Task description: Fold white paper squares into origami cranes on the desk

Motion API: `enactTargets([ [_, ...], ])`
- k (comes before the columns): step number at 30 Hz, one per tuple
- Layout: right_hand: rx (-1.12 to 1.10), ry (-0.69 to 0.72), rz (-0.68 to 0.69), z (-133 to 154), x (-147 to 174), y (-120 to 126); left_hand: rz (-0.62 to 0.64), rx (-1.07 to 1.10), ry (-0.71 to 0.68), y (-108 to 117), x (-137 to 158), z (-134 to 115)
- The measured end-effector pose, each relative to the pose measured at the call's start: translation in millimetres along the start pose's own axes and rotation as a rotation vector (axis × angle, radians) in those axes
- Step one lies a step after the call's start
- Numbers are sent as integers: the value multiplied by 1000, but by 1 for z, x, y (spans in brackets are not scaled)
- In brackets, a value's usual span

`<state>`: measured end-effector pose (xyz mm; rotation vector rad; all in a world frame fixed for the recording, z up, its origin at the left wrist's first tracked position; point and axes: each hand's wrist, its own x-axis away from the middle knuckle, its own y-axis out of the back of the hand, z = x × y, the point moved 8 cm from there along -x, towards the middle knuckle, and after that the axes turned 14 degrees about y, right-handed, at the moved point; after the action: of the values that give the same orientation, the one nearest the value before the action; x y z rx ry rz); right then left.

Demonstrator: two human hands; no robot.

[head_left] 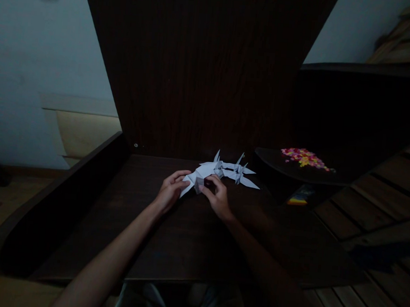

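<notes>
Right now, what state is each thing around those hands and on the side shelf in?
White creased paper piece: folded, held in both hands.
Left hand: closed on its left end.
Right hand: pinching its right side.
White pointed folded-paper figures: folded, resting on the dark wooden desk.
Small pink, red and yellow pieces: loosely heaped.

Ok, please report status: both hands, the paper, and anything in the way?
Left hand gripping folded white paper. Right hand touching its right side. Other folded papers close beyond right hand, could crowd it.
</notes>
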<state>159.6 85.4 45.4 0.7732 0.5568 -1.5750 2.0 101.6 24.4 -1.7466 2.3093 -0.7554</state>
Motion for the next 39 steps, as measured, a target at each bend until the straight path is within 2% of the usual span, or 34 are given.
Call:
enactTargets([
  [3, 67, 25, -13, -1, 3, -2, 15, 25, -2, -1, 0, -1],
  [9, -60, -136, -104, -22, 7, 0, 49, -46, -23, -4, 2, -5],
  [15, -199, -263, -183, -30, 7, 2, 219, 57, -79, -11, 10, -14],
  [17, -254, -324, -190, -33, 10, -1, 237, 66, -134, -10, 10, -16],
  [21, -352, -428, -181, -38, 16, -9, 137, -116, -352, -5, 10, -22],
  [24, -359, -414, -166, -36, 16, -12, -41, -342, -490, -4, 14, -24],
  [27, -351, -390, -141, -36, 16, -14, -177, -474, -575, -5, 20, -27],
  [30, -327, -369, -130, -35, 15, -14, -219, -491, -589, -6, 23, -28],
  [35, -276, -302, -106, -31, 12, -12, -206, -403, -524, -3, 19, -27],
  [39, -231, -251, -91, -29, 11, -12, -245, -326, -486, 4, 17, -27],
])
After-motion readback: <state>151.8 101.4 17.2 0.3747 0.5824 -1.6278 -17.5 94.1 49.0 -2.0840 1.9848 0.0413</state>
